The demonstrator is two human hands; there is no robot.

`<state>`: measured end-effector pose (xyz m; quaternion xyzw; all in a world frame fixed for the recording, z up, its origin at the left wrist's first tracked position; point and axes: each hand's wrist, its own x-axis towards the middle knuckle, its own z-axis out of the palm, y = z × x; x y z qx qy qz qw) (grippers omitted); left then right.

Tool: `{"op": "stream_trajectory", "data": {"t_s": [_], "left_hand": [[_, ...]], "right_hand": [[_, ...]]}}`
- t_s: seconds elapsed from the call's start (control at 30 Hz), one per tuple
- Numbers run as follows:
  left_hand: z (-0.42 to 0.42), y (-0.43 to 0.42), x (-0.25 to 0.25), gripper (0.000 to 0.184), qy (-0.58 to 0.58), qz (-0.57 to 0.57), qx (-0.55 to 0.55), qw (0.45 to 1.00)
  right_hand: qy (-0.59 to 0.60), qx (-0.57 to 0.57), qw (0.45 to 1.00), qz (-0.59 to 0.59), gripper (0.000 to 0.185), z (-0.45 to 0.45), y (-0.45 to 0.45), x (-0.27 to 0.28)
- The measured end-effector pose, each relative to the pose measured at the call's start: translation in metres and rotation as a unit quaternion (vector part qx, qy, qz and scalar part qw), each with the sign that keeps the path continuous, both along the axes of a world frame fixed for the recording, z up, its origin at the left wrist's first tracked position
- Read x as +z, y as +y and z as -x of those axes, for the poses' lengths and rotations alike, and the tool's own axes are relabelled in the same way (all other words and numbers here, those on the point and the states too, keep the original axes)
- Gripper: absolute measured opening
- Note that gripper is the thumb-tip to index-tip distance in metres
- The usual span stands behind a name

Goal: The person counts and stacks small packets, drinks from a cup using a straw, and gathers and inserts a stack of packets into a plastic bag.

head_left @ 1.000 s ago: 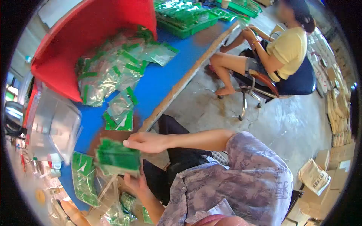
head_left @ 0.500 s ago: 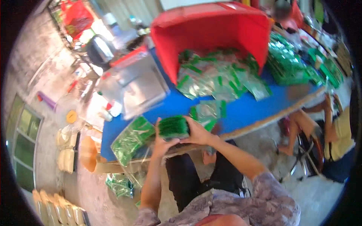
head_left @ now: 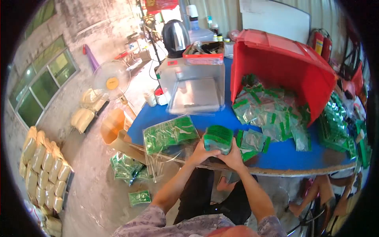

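My left hand and my right hand are closed around the two sides of a thick stack of green-topped clear packets, just above the table's front edge. My thumbs press on its near face. Left of the stack lies a flat clear plastic bag with green contents, its open end hanging over the edge. Close to my right hand, loose packets rest on the blue table top. Many more packets spill from a red bin tipped on its side.
A clear plastic box, a red-rimmed tray and a kettle stand at the back left. Green packages lie on the floor beside a cardboard bin. A fan stands farther off. Another person's legs show at right.
The view has swung left, so the table items appear farther right. Both hands still hold the stack, which has tilted so its clear near face shows more.
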<state>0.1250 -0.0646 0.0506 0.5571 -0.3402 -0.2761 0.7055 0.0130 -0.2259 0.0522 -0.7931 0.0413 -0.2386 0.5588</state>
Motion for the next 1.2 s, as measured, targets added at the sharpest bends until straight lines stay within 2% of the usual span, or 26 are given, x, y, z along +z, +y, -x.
{"op": "stream_trajectory", "data": {"t_s": [0.1, 0.13, 0.17, 0.23, 0.3, 0.33, 0.37, 0.4, 0.47, 0.57, 0.63, 0.73, 0.83, 0.87, 0.97, 1.1, 1.2], "left_hand": [[0.016, 0.006, 0.011, 0.101, -0.073, 0.071, 0.129, 0.986], [0.019, 0.017, 0.034, 0.098, -0.051, 0.070, 0.113, 0.990], [0.015, 0.029, 0.044, 0.087, -0.068, 0.057, 0.149, 0.985], [0.003, 0.064, 0.091, 0.055, -0.094, 0.000, 0.181, 0.979], [-0.035, 0.102, 0.119, 0.020, -0.124, -0.011, 0.214, 0.969], [-0.060, 0.122, 0.135, 0.013, -0.152, -0.048, 0.247, 0.956], [-0.087, 0.142, 0.149, 0.013, -0.176, -0.087, 0.280, 0.940], [-0.116, 0.159, 0.161, 0.015, -0.168, -0.065, 0.306, 0.935], [-0.182, 0.184, 0.185, 0.020, -0.177, -0.033, 0.364, 0.914], [-0.310, 0.217, 0.198, 0.025, -0.201, -0.032, 0.410, 0.889], [-0.392, 0.228, 0.189, 0.026, -0.142, -0.024, 0.437, 0.888], [-0.480, 0.231, 0.168, 0.026, -0.082, -0.049, 0.481, 0.872], [-0.549, 0.221, 0.145, 0.025, -0.023, -0.068, 0.487, 0.871], [-0.567, 0.216, 0.136, 0.024, -0.009, -0.073, 0.480, 0.874], [-0.609, 0.194, 0.126, 0.022, -0.012, -0.131, 0.438, 0.889], [-0.666, 0.161, 0.111, 0.021, -0.116, -0.211, 0.343, 0.908], [-0.698, 0.124, 0.110, 0.025, -0.250, -0.257, 0.264, 0.896]], "right_hand": [[-0.005, -0.016, 1.000, -0.013, 0.078, 0.004, 0.007, 0.002], [-0.025, -0.016, 0.999, -0.028, 0.078, 0.004, 0.007, 0.001], [-0.041, -0.014, 0.998, -0.042, 0.078, 0.005, 0.009, 0.000], [0.001, -0.024, 0.993, -0.115, 0.077, 0.006, 0.011, 0.005], [0.025, -0.047, 0.985, -0.166, 0.078, 0.007, 0.009, 0.002], [0.053, -0.062, 0.982, -0.171, 0.081, 0.009, 0.009, 0.007], [0.069, -0.087, 0.975, -0.191, 0.081, 0.010, 0.008, 0.007], [0.085, -0.112, 0.968, -0.210, 0.082, 0.009, 0.008, 0.006], [0.025, -0.101, 0.954, -0.282, 0.081, 0.004, 0.017, 0.016], [0.041, -0.140, 0.959, -0.242, 0.083, -0.018, 0.006, 0.013], [0.066, -0.138, 0.962, -0.224, 0.085, -0.036, -0.003, 0.017], [0.100, -0.168, 0.929, -0.314, 0.084, -0.075, 0.000, 0.014], [0.138, -0.147, 0.898, -0.392, 0.069, -0.097, 0.009, 0.013], [0.172, -0.182, 0.887, -0.388, 0.065, -0.103, 0.016, 0.019], [0.191, -0.190, 0.848, -0.456, 0.053, -0.102, 0.019, 0.016], [0.246, -0.267, 0.784, -0.504, 0.042, -0.096, 0.020, 0.014], [0.253, -0.313, 0.750, -0.525, 0.041, -0.112, 0.031, 0.028]]}}
